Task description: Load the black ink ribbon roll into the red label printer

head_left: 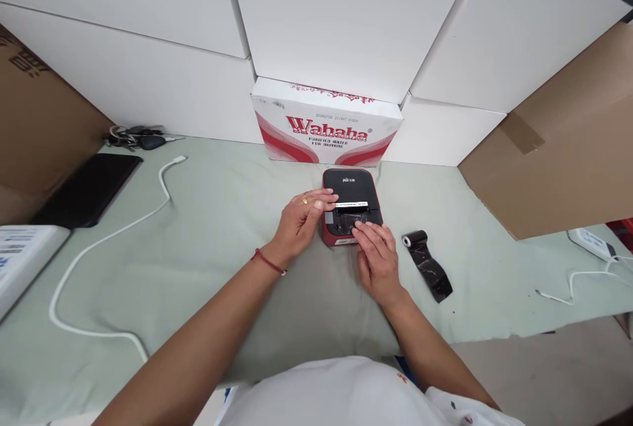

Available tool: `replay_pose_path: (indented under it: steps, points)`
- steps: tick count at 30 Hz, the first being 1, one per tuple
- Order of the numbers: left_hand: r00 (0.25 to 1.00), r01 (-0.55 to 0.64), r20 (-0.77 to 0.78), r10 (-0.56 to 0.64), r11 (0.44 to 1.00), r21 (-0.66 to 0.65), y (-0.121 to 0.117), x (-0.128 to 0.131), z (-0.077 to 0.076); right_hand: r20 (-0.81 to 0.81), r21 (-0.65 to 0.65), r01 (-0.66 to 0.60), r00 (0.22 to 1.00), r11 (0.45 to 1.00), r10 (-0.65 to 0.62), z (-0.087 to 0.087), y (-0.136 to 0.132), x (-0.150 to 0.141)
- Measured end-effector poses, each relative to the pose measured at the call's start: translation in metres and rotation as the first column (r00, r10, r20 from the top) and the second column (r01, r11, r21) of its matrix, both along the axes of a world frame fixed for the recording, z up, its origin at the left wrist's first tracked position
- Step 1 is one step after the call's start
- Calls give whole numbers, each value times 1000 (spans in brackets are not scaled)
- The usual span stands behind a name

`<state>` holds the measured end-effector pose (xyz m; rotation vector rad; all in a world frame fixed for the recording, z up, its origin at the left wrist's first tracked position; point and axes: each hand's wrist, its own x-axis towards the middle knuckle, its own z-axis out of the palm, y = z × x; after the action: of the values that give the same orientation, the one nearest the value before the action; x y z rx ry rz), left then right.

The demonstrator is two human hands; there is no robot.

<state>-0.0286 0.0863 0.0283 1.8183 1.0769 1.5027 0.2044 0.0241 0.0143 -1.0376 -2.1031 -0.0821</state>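
A small red and black label printer (350,187) sits on the pale green cloth in the middle, with a white label strip (352,204) across its slot. My left hand (301,223), with a ring and a red wrist string, rests its fingers on the printer's left side, fingertips at the strip's left end. My right hand (376,256) lies flat with fingers together on the printer's front edge. Neither hand grips anything that I can make out.
A black ribbon roll (424,261) with a loose tail lies right of the printer. A Wahaha water box (326,124) stands behind, among white boxes. At left lie keys (133,138), a black phone (89,187) and a white cable (99,241). Brown cardboard (554,149) leans at right.
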Motion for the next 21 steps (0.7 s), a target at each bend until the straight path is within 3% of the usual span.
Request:
replay_pose_path:
  steps: [4,10,15,21]
  points:
    - [999,-37,-13,38,998,44,3,3,-4,-2,10,0,1000,1000,0,0,0,-2]
    - [994,-21,108,19,1000,18,0,9,-5,8,-33,-8,1000,999,8,1,-2,2]
    - [989,-33,145,28,999,29,-10,18,-15,7,-51,-32,999,998,32,-1,-4,6]
    - [1000,9,10,-10,992,127,-17,13,-31,-6,-64,-51,999,997,51,-1,-5,5]
